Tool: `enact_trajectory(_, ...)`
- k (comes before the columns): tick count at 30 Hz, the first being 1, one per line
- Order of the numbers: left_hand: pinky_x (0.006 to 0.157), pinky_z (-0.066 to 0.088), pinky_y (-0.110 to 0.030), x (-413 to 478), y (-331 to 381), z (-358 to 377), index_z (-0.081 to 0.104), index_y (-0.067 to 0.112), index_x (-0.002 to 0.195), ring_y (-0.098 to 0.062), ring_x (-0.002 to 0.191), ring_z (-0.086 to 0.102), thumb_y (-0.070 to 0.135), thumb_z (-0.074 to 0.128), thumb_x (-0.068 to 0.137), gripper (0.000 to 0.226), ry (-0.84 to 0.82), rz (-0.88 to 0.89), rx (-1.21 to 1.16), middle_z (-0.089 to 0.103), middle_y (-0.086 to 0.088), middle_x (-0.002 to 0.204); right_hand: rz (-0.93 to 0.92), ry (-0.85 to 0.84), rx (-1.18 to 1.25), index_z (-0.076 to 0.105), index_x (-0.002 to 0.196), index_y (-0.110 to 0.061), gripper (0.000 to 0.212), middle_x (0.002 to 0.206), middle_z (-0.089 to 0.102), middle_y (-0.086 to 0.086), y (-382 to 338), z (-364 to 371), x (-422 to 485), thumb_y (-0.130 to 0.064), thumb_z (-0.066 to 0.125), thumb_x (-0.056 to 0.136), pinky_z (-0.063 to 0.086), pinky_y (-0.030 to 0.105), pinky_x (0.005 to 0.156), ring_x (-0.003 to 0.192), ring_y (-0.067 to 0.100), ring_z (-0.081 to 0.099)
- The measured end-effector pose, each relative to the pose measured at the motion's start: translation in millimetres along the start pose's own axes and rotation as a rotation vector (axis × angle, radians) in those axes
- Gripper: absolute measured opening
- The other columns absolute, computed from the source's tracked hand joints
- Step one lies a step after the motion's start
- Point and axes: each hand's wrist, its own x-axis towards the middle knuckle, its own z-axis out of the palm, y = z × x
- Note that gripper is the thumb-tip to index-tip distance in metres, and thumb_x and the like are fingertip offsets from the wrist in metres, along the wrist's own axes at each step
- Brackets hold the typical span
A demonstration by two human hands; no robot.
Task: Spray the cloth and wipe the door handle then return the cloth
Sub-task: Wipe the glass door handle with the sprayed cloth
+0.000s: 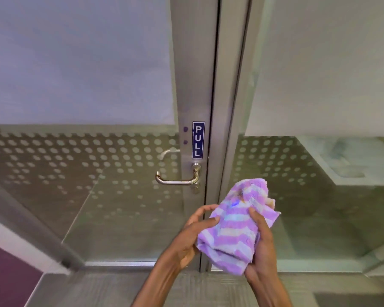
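A purple and white striped cloth [235, 227] is bunched up between both my hands, in front of the door's lower half. My left hand [195, 231] grips its left side and my right hand [262, 247] grips its right side. The metal lever door handle [177, 179] sticks out to the left from the door's metal stile, above and to the left of the cloth. The cloth and the handle are apart. No spray bottle is in view.
A blue PULL sign [198, 140] sits just above the handle on the metal door frame [195, 63]. Frosted glass panels [75, 151] with a dot pattern flank the stile. A purple wall [7, 278] is at the lower left.
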Motion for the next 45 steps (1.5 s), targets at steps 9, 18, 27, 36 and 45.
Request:
enact_trajectory(9,0.075,0.061,-0.027,-0.3,39.8,-19.9,0.079,0.012,0.104,-0.016,0.080,0.074,0.012,0.076,0.074,0.030,-0.088,0.070,-0.178,0.077,-0.011,0.097,0.061,-0.132,-0.115,0.062,0.123,-0.008,0.081,0.105,0.070,0.014,13.3,44.1,21.4,-0.050,0.088,0.058,0.057,0.040,0.084,0.091,0.026,0.069)
enact_trajectory(18,0.078,0.061,-0.029,20.4,63.4,-7.8,0.069,0.004,0.119,-0.016,0.084,0.075,0.013,0.073,0.082,0.038,0.102,0.122,-0.130,0.077,-0.010,0.104,-0.275,-0.159,-0.405,0.067,0.116,-0.018,0.053,0.104,0.073,0.010,4.8,64.8,65.2,-0.040,0.083,0.071,0.056,0.046,0.081,0.089,0.026,0.067)
enact_trajectory(27,0.072,0.051,-0.022,23.3,90.4,-45.0,0.069,0.017,0.099,0.000,0.080,0.064,0.000,0.064,0.093,0.019,0.567,0.452,0.218,0.070,0.007,0.087,-1.223,-0.261,-1.507,0.067,0.107,-0.028,0.047,0.082,0.054,0.001,-7.8,93.4,126.9,-0.001,0.059,0.069,0.038,0.030,0.066,0.077,0.020,0.049)
enact_trajectory(36,0.095,0.050,-0.024,39.2,135.1,-82.5,0.066,0.029,0.108,-0.004,0.111,0.061,0.021,0.066,0.092,0.018,0.737,0.916,0.661,0.065,0.013,0.113,-1.284,-0.154,-1.872,0.072,0.102,-0.019,0.063,0.077,0.045,0.005,20.3,98.9,165.4,0.010,0.054,0.050,0.036,0.035,0.063,0.075,0.023,0.038)
enact_trajectory(45,0.127,0.000,-0.039,93.2,198.0,-133.4,0.026,0.018,0.149,-0.006,0.156,-0.007,0.040,0.050,0.099,0.059,0.976,1.351,1.149,0.018,-0.015,0.158,-1.277,-0.054,-1.920,0.073,0.107,-0.018,0.062,0.080,0.045,0.003,33.9,96.1,168.0,0.004,0.053,0.053,0.027,0.030,0.073,0.079,0.024,0.041)
